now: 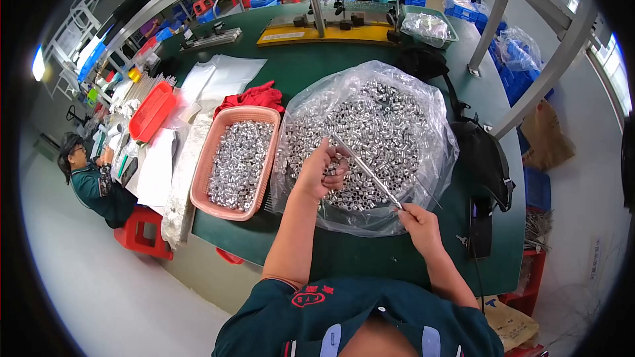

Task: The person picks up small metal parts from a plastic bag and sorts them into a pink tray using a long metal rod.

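A large clear plastic bag [305, 102] lies spread on the table, full of small shiny metal sleeves [380, 122]. Above it, my right hand [421, 227] grips the near end of a thin metal rod [370, 173], which slants up to the left. My left hand [320, 173] is closed, its fingers curled round a few of the sleeves, with thumb and forefinger at the rod's far end. Whether a sleeve is on the rod's tip is too small to tell. Left of the bag, a pink plastic basket [198, 182] holds many similar small metal pieces.
A red cloth [254, 97] lies behind the basket. Papers and a red tray [152, 111] are at the left. A black bag [479, 158] and a phone [481, 228] lie at the right. A yellow-based fixture [281, 34] stands at the back. A co-worker [92, 172] sits left.
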Demonstrator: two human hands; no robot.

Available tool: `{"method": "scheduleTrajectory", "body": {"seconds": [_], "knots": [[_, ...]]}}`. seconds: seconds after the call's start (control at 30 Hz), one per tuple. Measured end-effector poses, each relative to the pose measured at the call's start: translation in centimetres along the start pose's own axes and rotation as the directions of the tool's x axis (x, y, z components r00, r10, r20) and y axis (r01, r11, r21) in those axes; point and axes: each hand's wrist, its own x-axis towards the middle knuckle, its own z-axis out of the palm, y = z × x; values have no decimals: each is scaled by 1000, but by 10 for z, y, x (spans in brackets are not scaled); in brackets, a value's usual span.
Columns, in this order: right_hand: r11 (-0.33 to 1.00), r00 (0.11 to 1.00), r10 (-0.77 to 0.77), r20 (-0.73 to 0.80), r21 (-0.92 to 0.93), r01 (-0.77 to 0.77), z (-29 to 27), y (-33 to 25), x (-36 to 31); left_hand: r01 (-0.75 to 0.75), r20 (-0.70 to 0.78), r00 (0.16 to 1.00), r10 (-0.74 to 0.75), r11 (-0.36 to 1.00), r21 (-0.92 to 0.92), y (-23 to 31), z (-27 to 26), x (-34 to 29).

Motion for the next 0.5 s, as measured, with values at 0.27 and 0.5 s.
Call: {"method": "scheduleTrajectory", "body": {"seconds": [0.27,0.5], "knots": [[999,999,-32,29,6,32,-12,3,-3,-150,0,989,150,985,-90,6,-22,-1],[992,994,-109,15,-63,110,-13,9,-3,-245,-33,969,243,967,-74,4,-18,-2]]}}
